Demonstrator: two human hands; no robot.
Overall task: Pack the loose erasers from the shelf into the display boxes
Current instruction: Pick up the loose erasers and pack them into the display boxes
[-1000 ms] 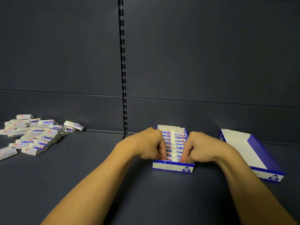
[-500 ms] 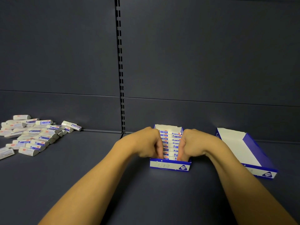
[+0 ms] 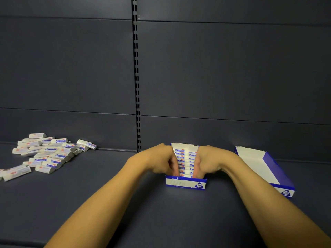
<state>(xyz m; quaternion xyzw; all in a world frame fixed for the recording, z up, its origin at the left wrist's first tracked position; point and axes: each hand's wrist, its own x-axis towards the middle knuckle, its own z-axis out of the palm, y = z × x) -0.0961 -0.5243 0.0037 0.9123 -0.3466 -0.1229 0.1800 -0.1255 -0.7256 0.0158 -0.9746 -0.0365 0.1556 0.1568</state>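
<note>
A blue and white display box [image 3: 186,183] stands on the dark shelf, filled with a row of packed erasers [image 3: 186,158]. My left hand [image 3: 159,161] is over the box's left side, fingers curled down inside against the eraser ends. My right hand [image 3: 209,161] mirrors it on the right side. Together they squeeze the row between them, and the fingertips are hidden inside the box. A pile of loose white erasers [image 3: 48,153] lies far to the left. A second, empty display box [image 3: 279,170] sits at the right.
The dark shelf back panel rises right behind the boxes, with a slotted upright strip [image 3: 137,86] in its middle. Bare shelf surface [image 3: 107,176] lies between the eraser pile and the filled box.
Both hands have drawn closer together over the filled box, narrowing the visible strip of erasers. The view has shifted slightly; the pile and the empty box stay put.
</note>
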